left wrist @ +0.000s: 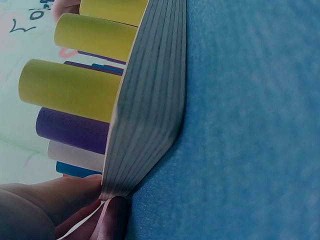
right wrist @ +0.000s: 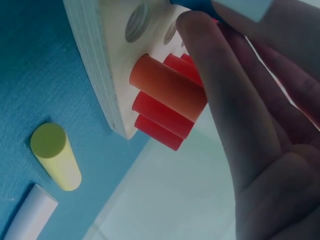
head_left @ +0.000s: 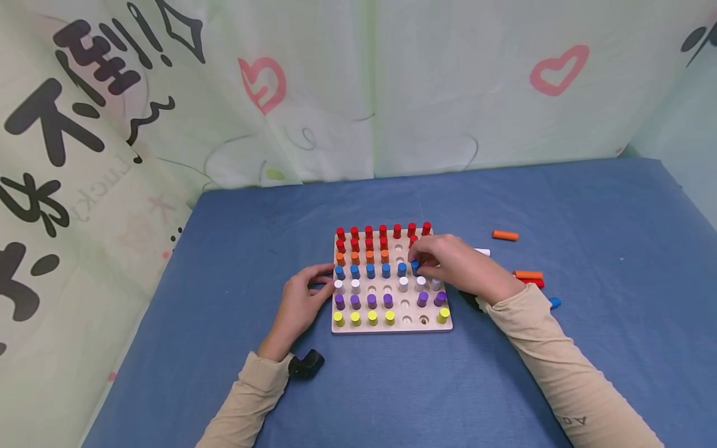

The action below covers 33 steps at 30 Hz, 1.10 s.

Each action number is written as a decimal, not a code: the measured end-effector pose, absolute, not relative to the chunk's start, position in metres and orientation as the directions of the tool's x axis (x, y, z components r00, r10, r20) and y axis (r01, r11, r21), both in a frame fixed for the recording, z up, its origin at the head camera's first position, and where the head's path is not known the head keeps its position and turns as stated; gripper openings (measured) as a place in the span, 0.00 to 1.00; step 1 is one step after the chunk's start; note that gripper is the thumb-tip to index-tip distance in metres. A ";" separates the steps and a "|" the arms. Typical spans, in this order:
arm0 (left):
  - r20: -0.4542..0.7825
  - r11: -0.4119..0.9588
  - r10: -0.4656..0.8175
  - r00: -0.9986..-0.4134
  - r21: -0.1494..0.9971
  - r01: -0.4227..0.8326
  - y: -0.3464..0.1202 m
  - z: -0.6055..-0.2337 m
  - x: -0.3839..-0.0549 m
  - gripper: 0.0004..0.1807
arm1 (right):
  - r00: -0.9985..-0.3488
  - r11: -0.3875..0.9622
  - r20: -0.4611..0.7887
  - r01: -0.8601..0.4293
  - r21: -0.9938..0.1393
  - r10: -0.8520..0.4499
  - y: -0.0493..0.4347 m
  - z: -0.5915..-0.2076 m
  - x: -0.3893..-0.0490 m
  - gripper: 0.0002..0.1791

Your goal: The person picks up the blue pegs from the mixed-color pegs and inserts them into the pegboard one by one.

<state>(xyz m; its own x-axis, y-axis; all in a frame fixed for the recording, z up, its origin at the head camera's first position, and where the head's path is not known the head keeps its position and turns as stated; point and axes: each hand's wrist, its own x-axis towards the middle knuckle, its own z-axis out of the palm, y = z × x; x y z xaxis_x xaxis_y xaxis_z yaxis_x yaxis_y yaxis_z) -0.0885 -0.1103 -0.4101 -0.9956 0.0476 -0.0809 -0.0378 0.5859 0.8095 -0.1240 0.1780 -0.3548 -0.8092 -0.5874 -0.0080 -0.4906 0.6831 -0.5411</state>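
Note:
A wooden pegboard (head_left: pixel 364 330) lies on the table, holding rows of red, orange, blue, white, purple and yellow pegs, with several bare holes among them. At its left side, my left hand (head_left: pixel 301 303) grips the edge; the left wrist view shows thumb and fingers pinching the board edge (left wrist: pixel 155 75) near a corner. My right hand (head_left: pixel 462 264) reaches over the right side and pinches a blue peg (head_left: pixel 414 267) between thumb and finger, in the blue row. The right wrist view shows this blue peg (right wrist: pixel 200 5) partly covered by the fingers, beside an orange peg (right wrist: pixel 167 85).
Loose pegs lie right of the board: an orange peg (head_left: pixel 505 236) toward the back, a white peg (head_left: pixel 483 252) partly behind my hand, another orange peg (head_left: pixel 528 274) beside a red one, and a blue peg (head_left: pixel 554 303) by my sleeve. A yellow peg (right wrist: pixel 55 155) shows in the right wrist view.

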 end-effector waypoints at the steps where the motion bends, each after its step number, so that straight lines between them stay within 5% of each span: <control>1: -0.082 0.586 0.048 -0.996 0.809 -0.038 -0.110 -0.410 -0.088 0.22 | -0.809 0.684 -0.007 -0.491 -0.540 -0.587 0.178 -0.355 -0.124 0.08; 33: -0.081 0.582 0.050 -0.995 0.813 -0.037 -0.110 -0.409 -0.088 0.21 | -0.825 0.719 0.023 -0.506 -0.478 -0.565 0.183 -0.345 -0.116 0.10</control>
<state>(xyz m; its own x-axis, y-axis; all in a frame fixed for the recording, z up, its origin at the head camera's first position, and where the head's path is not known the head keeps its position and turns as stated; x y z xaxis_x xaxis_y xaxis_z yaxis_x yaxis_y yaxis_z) -0.0878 -0.1103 -0.4091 -0.9954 0.0502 -0.0811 -0.0368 0.5817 0.8126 -0.1160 0.1828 -0.3449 -0.8248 -0.5649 0.0232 -0.5055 0.7186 -0.4776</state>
